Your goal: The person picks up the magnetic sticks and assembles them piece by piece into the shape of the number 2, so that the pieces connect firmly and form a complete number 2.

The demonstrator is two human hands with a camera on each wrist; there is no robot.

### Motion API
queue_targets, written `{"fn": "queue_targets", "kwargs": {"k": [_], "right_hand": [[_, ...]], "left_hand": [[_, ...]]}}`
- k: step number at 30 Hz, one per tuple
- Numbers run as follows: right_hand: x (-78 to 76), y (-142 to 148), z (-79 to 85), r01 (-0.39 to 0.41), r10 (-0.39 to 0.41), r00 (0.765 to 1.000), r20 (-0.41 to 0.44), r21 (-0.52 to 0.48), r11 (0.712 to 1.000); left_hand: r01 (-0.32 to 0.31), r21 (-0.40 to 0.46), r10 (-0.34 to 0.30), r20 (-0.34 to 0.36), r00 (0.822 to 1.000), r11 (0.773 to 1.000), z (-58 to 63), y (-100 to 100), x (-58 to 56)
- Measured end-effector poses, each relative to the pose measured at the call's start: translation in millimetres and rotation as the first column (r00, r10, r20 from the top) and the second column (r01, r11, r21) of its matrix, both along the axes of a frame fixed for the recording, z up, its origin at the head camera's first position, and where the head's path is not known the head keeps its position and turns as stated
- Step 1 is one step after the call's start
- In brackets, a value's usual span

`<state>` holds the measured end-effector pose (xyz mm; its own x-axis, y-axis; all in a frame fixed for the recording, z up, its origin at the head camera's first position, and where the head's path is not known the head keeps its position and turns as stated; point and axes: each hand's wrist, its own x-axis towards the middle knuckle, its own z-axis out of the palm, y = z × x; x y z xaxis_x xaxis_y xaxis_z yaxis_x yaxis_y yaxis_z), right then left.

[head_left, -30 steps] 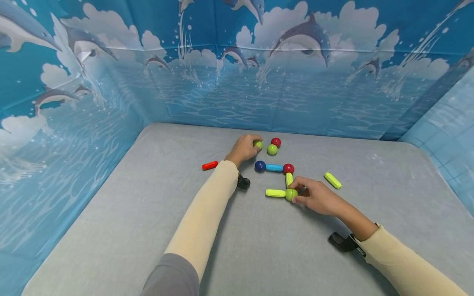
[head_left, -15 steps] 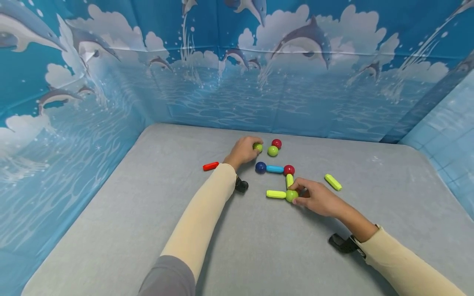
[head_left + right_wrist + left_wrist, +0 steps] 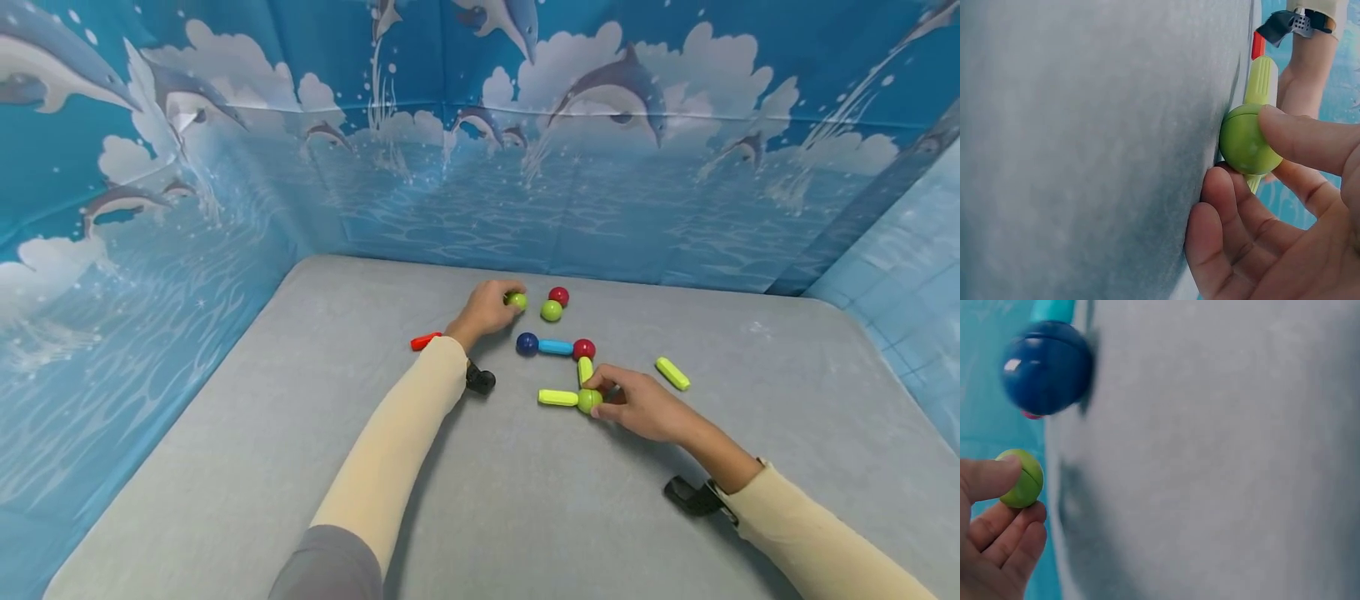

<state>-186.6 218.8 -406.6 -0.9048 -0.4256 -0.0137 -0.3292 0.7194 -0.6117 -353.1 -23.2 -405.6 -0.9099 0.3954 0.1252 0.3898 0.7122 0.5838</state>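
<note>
My left hand (image 3: 489,309) pinches a green ball (image 3: 518,302) near the back of the table; thumb and fingers hold it in the left wrist view, close to a dark blue ball (image 3: 1047,367). My right hand (image 3: 639,403) grips another green ball (image 3: 588,402) between thumb and fingers. That ball joins a yellow-green rod (image 3: 557,398) pointing left and a second yellow-green rod (image 3: 585,371) leading back to a red ball (image 3: 583,349). From the red ball a light blue rod (image 3: 556,347) runs to the dark blue ball (image 3: 527,344).
Behind the joined pieces, a loose green ball (image 3: 551,311) lies beside a red ball (image 3: 558,296). A yellow-green rod (image 3: 672,373) lies at the right. One red rod (image 3: 424,341) is partly covered by the left arm. Dolphin-printed cloth (image 3: 465,192) borders the grey table (image 3: 510,500).
My left hand has shifted slightly left with its green ball, away from the loose balls. The right hand keeps its grip in the same place. The head view has tilted a little.
</note>
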Motion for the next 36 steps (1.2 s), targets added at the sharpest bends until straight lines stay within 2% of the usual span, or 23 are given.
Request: {"fn": "queue_targets", "kwargs": {"k": [5, 11, 17, 20, 24, 29, 36], "right_hand": [[-0.5, -1, -0.6, -0.001, 0.001, 1.000, -0.003, 0.004, 1.000], [-0.6, -1, -3.1, 0.005, -0.005, 1.000, -0.004, 0.006, 1.000], [1.2, -1, -6.0, 0.010, -0.010, 1.000, 0.008, 0.008, 1.000], [2.4, -1, -5.8, 0.020, -0.020, 1.000, 0.007, 0.015, 1.000], [4.1, 0, -4.7, 0.025, -0.025, 1.000, 0.010, 0.015, 1.000], [5.3, -1, -2.2, 0.020, -0.020, 1.000, 0.009, 0.004, 1.000], [7.1, -2, -0.7, 0.022, -0.022, 1.000, 0.014, -0.003, 1.000]], "left_hand": [[0.037, 0.020, -0.038, 0.008, 0.999, 0.999, 11.7, -10, 10.5], [0.156, 0.002, -0.155, -0.040, 0.987, 0.988, 17.0, -25, 29.1], [0.209, -0.027, -0.209, -0.011, 0.978, 0.978, 18.3, -50, 55.1], [0.235, -0.010, -0.236, -0.041, 0.971, 0.972, 17.0, -62, 69.7], [0.246, 0.041, -0.243, -0.065, 0.968, 0.968, 14.5, -73, 92.0], [0.227, 0.064, -0.228, 0.012, 0.974, 0.972, 9.1, -79, 114.4], [0.201, 0.116, -0.212, 0.091, 0.973, 0.973, -0.8, -76, 121.1]]}}
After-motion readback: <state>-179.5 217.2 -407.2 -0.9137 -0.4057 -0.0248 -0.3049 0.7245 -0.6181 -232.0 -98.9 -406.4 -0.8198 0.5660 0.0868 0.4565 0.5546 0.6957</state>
